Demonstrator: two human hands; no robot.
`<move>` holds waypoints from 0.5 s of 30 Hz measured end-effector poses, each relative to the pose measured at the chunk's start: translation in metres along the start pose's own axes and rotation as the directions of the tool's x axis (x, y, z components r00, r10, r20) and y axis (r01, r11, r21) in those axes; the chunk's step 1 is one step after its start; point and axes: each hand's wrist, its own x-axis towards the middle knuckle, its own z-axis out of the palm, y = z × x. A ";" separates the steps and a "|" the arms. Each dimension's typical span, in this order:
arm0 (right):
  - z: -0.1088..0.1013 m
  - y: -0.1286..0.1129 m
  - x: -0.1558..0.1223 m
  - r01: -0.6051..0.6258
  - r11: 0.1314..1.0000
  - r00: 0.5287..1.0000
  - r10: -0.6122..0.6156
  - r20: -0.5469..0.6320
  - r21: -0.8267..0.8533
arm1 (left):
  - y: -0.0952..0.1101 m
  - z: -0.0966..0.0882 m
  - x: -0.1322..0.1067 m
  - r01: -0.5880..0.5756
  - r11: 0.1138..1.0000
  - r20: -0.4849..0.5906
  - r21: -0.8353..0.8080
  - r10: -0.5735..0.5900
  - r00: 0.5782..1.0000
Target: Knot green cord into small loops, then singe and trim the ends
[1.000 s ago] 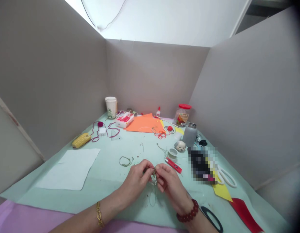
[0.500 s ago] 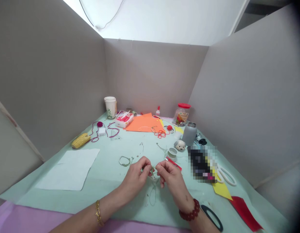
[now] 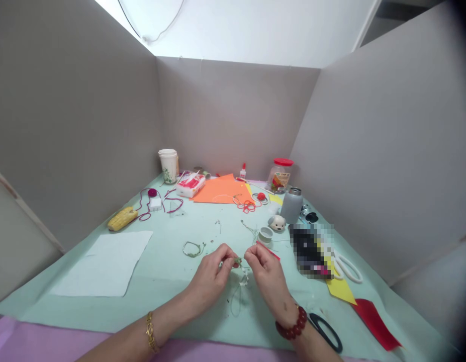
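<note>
My left hand (image 3: 214,266) is closed, thumb and forefinger pinching a small green braided cord (image 3: 238,262) with pale strands below it. My right hand (image 3: 266,269) is just to its right, its thumb and forefinger pressed together; whatever thin strand they may hold is too fine to make out. Beneath the hands, a loop of thin green thread (image 3: 236,304) hangs or lies over the mat. A finished-looking green braided bracelet (image 3: 192,249) rests beyond my left hand. Behind my right hand stand a thread spool (image 3: 265,235) and a partly hidden red strip (image 3: 272,251).
At the left are a white sheet (image 3: 104,264) and a toy corn cob (image 3: 122,219). Dark-handled scissors (image 3: 326,333) lie by my right forearm. A grey bottle (image 3: 292,207), dog figure (image 3: 277,223) and white-handled scissors (image 3: 348,269) occupy the right. Orange paper (image 3: 221,191) lies at the back.
The view has shifted slightly. My right hand has drawn a little away from the left, showing more of the green cord and pale strands between them.
</note>
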 end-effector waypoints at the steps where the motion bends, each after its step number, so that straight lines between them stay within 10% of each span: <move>1: 0.000 0.000 0.000 0.003 1.000 1.000 -0.004 -0.003 -0.009 | 0.000 0.000 0.000 -0.003 1.000 0.004 0.003 0.003 1.000; 15: -0.006 0.003 0.002 0.003 0.999 0.998 -0.001 0.062 -0.038 | -0.003 0.000 0.001 0.020 0.999 0.004 0.031 -0.020 1.000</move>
